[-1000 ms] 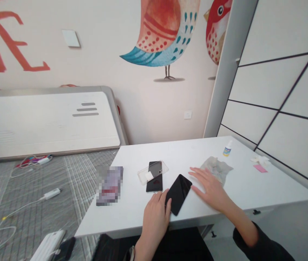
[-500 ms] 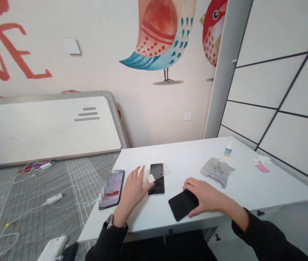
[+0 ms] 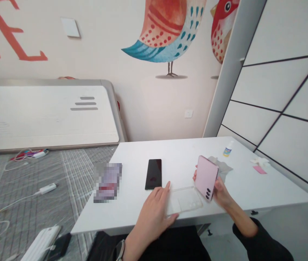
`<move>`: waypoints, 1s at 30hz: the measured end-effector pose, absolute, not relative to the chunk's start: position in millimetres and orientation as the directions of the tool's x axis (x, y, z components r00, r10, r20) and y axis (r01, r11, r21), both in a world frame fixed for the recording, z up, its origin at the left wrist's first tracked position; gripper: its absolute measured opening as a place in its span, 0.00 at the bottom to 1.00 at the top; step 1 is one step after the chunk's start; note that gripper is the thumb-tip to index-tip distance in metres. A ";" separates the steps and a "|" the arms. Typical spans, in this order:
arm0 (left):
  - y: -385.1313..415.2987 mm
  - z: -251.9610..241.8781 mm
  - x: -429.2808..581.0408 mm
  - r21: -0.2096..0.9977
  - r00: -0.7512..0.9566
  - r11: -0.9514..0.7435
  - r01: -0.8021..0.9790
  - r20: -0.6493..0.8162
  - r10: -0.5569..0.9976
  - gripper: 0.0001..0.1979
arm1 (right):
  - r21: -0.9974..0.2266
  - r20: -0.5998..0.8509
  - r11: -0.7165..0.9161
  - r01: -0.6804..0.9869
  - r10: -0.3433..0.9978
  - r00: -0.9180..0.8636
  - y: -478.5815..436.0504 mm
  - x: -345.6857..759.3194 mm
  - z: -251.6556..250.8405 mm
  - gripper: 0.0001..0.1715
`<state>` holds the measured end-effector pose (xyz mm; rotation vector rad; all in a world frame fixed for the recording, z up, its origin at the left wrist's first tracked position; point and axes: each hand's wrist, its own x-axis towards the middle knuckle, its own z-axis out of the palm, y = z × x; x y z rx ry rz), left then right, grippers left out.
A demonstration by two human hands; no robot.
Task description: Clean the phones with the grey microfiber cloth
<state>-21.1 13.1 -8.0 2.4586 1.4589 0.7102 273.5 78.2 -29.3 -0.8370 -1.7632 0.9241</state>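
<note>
- Head view, hands: well apart. Left hand [image 3: 154, 206] open and flat on the white desk [image 3: 278, 185]; right hand [image 3: 221, 192] clamped on a pink smartphone [image 3: 206, 177], gripping it by its long edges.
- Pink smartphone: raised off the desk in front of the right shoulder side, back toward the camera, lenses at the lower end. Long axis nearly upright, leaning slightly left at the top.
- Clear phone case [image 3: 183, 200]: flat on the desk between both hands, long axis running crosswise. Left fingertips at its left end, apparently touching. Right hand nearer its right end, with the pink smartphone's lower end overlapping that end in view; contact impossible to tell.
- Black smartphone [image 3: 153, 174]: flat on the desk just beyond the left hand, long axis pointing away from the body, well clear of the clear phone case.
- Around: pixelated, unreadable flat object [image 3: 107, 182] near the desk's left edge; grey cloth [image 3: 222, 165] partly behind the pink smartphone; small bottle [image 3: 228, 149] beyond it; white tissue [image 3: 259, 159] and pink tab [image 3: 259, 169] to the right.
- Nothing standing between the right hand and the clear phone case.
</note>
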 end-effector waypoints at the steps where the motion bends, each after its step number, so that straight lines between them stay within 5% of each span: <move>1: 8.6 -11.9 -15.1 0.414 0.400 -0.493 0.765 0.295 0.868 0.53 | -0.872 0.418 0.475 0.119 0.849 -0.323 78.5 270.0 -30.2 0.55; 9: 5.3 -28.8 -15.5 0.505 0.343 -0.448 0.738 0.291 0.893 0.65 | -0.835 0.336 0.507 0.213 0.777 -0.533 73.1 248.9 -3.0 0.46; 19: 8.6 -31.5 -17.4 0.590 0.275 -0.385 0.710 0.271 0.922 0.78 | -0.597 0.212 0.639 0.486 0.709 -0.673 71.8 238.0 10.8 0.39; 26: 8.7 -31.7 -18.1 0.614 0.288 -0.389 0.686 0.262 0.921 0.71 | -0.524 0.147 0.637 0.565 0.721 -0.677 66.4 239.8 6.0 0.43; 30: 8.2 -27.5 -20.9 0.619 0.308 -0.406 0.672 0.265 0.914 0.54 | -0.505 0.133 0.635 0.585 0.727 -0.673 62.5 237.8 6.8 0.43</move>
